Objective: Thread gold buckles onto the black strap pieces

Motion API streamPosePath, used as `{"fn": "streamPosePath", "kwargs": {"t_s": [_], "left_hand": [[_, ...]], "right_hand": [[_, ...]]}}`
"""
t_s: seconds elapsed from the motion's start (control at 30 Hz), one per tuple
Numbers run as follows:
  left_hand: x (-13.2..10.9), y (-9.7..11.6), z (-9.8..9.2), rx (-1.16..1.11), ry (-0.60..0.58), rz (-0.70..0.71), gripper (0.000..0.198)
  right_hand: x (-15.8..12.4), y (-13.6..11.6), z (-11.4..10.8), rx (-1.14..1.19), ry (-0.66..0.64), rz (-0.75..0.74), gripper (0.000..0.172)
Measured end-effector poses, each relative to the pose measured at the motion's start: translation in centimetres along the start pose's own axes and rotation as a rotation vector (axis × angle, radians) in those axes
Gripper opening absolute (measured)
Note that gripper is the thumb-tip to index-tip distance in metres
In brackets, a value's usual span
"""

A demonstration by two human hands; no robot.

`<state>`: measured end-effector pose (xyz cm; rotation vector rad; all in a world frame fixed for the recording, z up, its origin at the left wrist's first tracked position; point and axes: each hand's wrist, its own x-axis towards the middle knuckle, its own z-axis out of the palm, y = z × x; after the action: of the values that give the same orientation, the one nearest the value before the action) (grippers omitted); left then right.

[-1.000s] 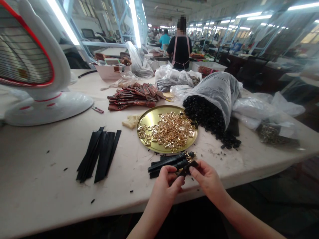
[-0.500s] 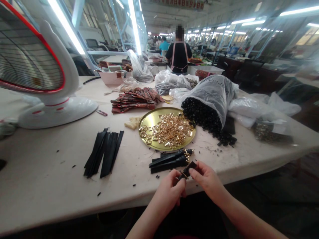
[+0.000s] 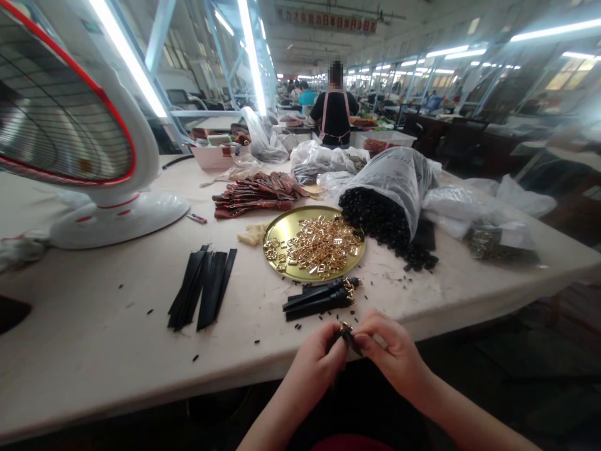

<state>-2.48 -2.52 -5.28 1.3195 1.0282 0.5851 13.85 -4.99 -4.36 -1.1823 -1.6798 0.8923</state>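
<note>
My left hand (image 3: 315, 363) and my right hand (image 3: 393, 352) meet at the table's front edge, both pinched on one black strap with a gold buckle (image 3: 346, 333). Just beyond them lies a small pile of black straps with buckles fitted (image 3: 322, 297). A round gold tray (image 3: 282, 233) holding several loose gold buckles (image 3: 323, 245) sits behind that pile. To the left lies a fan of plain black straps (image 3: 203, 295).
A plastic bag spilling small black pieces (image 3: 389, 200) lies right of the tray. A white and red fan (image 3: 89, 156) stands at the left. Brown straps (image 3: 256, 193) and more bags lie farther back. A person in an apron (image 3: 334, 109) stands beyond the table.
My hands have drawn the strap nearer to me, to the table's edge, and closed tighter round it. The view has tilted up a little.
</note>
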Motion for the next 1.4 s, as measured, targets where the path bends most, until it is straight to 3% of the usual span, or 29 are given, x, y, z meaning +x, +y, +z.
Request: {"fn": "streamPosePath", "kwargs": {"t_s": [0.03,0.07,0.13,0.17,0.27,0.4,0.5,0.6,0.73,0.83,0.9,0.97,1.07,1.27,1.4], "left_hand": [[-0.1,0.0,0.1,0.002,-0.008,0.006,0.021],[-0.3,0.0,0.2,0.010,-0.013,0.010,0.021],[-0.3,-0.2,0.2,0.049,-0.013,0.011,0.020],[-0.2,-0.3,0.2,0.085,-0.008,0.006,0.019],[0.2,-0.8,0.1,0.219,0.037,-0.019,0.018],[0.7,-1.0,-0.1,0.343,0.084,-0.027,0.020],[0.8,-0.9,-0.5,0.391,0.070,-0.011,0.021],[0.6,-1.1,-0.9,0.362,0.020,-0.057,0.021],[0.8,-1.6,-1.1,0.078,-0.080,-0.182,0.017],[1.2,-1.9,-1.1,-0.140,-0.131,-0.280,0.017],[1.4,-2.0,-1.1,-0.215,-0.148,-0.314,0.017],[1.5,-2.1,-1.0,-0.256,-0.158,-0.329,0.018],[1.4,-2.3,-0.9,-0.258,-0.148,-0.339,0.017],[1.5,-2.6,-0.3,-0.170,-0.089,-0.321,0.017],[1.4,-3.0,0.1,-0.079,-0.064,-0.264,0.018]], "right_hand": [[0.1,0.2,0.0,0.024,0.017,0.060,0.010],[0.3,0.5,-0.1,0.056,0.014,0.126,0.018],[0.7,1.0,-0.3,0.171,-0.089,0.265,0.040],[0.9,1.1,-0.4,0.241,-0.168,0.321,0.043],[1.3,1.4,-0.6,0.357,-0.313,0.412,0.031],[1.6,1.7,-0.6,0.383,-0.302,0.470,0.024],[1.8,2.3,-0.6,0.410,-0.313,0.462,0.024],[2.1,3.2,-0.8,0.294,-0.241,0.468,0.017],[2.3,4.3,-0.6,0.127,-0.138,0.488,0.011],[2.2,4.6,-0.2,0.150,-0.082,0.465,0.026],[2.2,4.4,-0.1,0.140,-0.121,0.458,0.031],[2.1,4.3,-0.1,0.096,-0.187,0.466,0.021],[2.1,4.1,0.0,0.027,-0.225,0.454,0.011],[1.6,3.3,0.5,-0.311,-0.181,0.222,0.010],[1.2,2.7,0.8,-0.502,-0.238,0.130,0.010]]}}
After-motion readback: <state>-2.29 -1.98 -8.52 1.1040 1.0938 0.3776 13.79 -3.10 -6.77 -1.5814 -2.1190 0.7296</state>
